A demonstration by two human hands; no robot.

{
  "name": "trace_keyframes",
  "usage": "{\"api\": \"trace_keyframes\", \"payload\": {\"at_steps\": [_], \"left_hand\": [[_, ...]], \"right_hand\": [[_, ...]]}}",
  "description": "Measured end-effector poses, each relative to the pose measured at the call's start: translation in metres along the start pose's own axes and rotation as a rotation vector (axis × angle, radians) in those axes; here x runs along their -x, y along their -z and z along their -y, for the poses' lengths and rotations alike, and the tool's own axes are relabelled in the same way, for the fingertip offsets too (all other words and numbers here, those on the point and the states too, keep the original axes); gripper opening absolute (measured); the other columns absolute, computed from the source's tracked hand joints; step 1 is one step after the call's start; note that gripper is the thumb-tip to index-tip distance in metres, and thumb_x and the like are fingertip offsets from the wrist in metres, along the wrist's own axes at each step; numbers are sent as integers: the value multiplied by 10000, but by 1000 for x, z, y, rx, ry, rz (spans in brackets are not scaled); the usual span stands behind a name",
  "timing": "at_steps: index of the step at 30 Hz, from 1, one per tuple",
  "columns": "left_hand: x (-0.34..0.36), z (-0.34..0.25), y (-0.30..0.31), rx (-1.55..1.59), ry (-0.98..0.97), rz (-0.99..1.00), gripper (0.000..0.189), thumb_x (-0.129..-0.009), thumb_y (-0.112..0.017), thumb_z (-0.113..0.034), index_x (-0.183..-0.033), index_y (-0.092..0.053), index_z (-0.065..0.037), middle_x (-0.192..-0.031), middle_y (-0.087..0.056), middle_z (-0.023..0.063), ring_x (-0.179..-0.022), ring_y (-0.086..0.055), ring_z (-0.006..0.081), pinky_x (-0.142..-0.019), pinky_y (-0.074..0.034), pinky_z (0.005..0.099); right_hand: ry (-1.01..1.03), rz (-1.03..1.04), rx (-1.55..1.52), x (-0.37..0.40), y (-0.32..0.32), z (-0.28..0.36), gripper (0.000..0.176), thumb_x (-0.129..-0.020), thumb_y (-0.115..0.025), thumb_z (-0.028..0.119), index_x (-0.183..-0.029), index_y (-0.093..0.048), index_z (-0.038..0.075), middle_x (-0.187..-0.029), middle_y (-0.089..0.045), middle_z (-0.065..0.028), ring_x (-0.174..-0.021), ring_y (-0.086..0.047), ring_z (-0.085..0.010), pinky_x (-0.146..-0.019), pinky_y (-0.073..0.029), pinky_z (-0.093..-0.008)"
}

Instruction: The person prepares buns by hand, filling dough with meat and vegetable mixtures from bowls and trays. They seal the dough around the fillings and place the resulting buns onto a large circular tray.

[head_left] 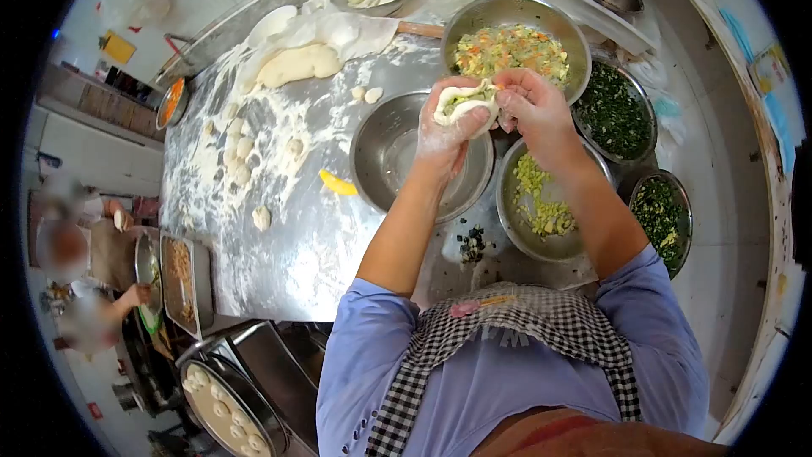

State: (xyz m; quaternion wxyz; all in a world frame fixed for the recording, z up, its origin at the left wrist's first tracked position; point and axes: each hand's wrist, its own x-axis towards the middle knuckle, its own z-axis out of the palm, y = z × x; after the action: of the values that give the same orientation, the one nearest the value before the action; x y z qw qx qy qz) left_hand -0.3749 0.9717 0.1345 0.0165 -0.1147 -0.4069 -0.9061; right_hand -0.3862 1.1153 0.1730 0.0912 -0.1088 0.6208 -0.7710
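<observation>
My left hand [441, 137] cups a filled bun [470, 101] of soft white dough, its top still gaping over a green-and-yellow filling. At the bun's right rim, the fingers of my right hand [540, 108] are pinched together on the dough edge. Both hands are floury and held above the work table. Below my left hand is a steel bowl [381, 156] with a bare bottom. Just beyond my hands stands a large bowl of chopped vegetable and egg filling [512, 51]. Under my right forearm sits a bowl of chopped light-green vegetable [541, 203].
Bowls of dark chopped greens [613, 110] and mixed greens [658, 216] stand at the right. Small dough pieces [241, 148] and a dough slab [300, 65] lie on the floured table [313, 228]. A yellow scraper [338, 183] lies nearby. Buns fill a pan [224, 410]; people stand far left.
</observation>
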Motion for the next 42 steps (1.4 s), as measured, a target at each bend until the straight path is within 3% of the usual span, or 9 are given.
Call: {"api": "trace_keyframes", "payload": {"at_steps": [9,14,18,22,25,30,34,38,42], "left_hand": [[70,-38,10,-187,-60,-172,521,-747,-678,-155,-1193,-454,-5,-1063,-545,96,-953,-551,172,-859,-454,319],[115,-75,14,-660,-111,-4,967,-576,-836,-224,-1354,-290,-43,-1252,-445,90,-1123,-453,173,-950,-366,297],[142,-84,22,-1023,-303,-90,825,-622,-809,-231,-1299,-375,-44,-1230,-474,92,-1088,-486,175,-917,-395,302],[180,-97,31,-951,-169,-370,632,-649,-770,-221,-1184,-476,-56,-1053,-576,94,-950,-562,181,-840,-440,306],[212,-101,49,-872,-40,-455,616,-643,-792,-229,-1150,-501,-34,-1038,-586,62,-955,-558,155,-843,-437,276],[264,-134,49,-1025,-129,-494,969,-652,-780,-225,-1395,-186,-42,-1148,-517,102,-1007,-501,154,-893,-404,289],[305,-160,70,-953,-96,-553,1111,-642,-780,-166,-1418,9,-67,-1131,-524,118,-994,-528,180,-876,-414,277],[362,-191,114,-902,-129,-688,1099,-633,-773,-149,-1418,-9,-58,-1035,-555,120,-887,-572,204,-834,-433,271],[422,-238,128,-1062,-75,-745,995,-686,-718,-127,-1403,-37,-15,-1001,-587,137,-924,-585,222,-817,-460,306]], "right_hand": [[236,365,410,31,-50,0,237,-820,-563,64,-1034,-547,-34,-853,-580,-34,-754,-532,-71,-676,-456,-218],[22,511,334,39,-74,26,102,-799,-562,61,-863,-566,-19,-758,-552,-13,-682,-517,-66,-609,-431,-215],[225,714,690,40,-104,20,143,-762,-565,84,-859,-581,-19,-680,-538,-43,-639,-492,-64,-571,-404,-226],[197,870,436,50,-132,-9,191,-747,-558,67,-902,-572,-44,-708,-560,-76,-644,-518,-116,-593,-424,-258],[328,934,592,66,-160,-17,194,-744,-566,64,-917,-573,-25,-722,-560,-112,-654,-539,-141,-594,-429,-271],[355,1056,612,82,-217,-20,131,-731,-573,50,-853,-559,6,-692,-506,-66,-598,-462,-131,-560,-396,-262],[233,1241,712,101,-274,-35,151,-735,-577,61,-869,-563,-8,-702,-519,-74,-619,-482,-142,-570,-405,-269],[563,1204,631,141,-337,-58,162,-738,-577,64,-868,-559,-31,-758,-551,-142,-654,-545,-243,-616,-444,-322],[622,1239,721,179,-404,-71,193,-752,-564,132,-878,-573,-14,-787,-576,-175,-743,-573,-337,-690,-455,-404]]}}
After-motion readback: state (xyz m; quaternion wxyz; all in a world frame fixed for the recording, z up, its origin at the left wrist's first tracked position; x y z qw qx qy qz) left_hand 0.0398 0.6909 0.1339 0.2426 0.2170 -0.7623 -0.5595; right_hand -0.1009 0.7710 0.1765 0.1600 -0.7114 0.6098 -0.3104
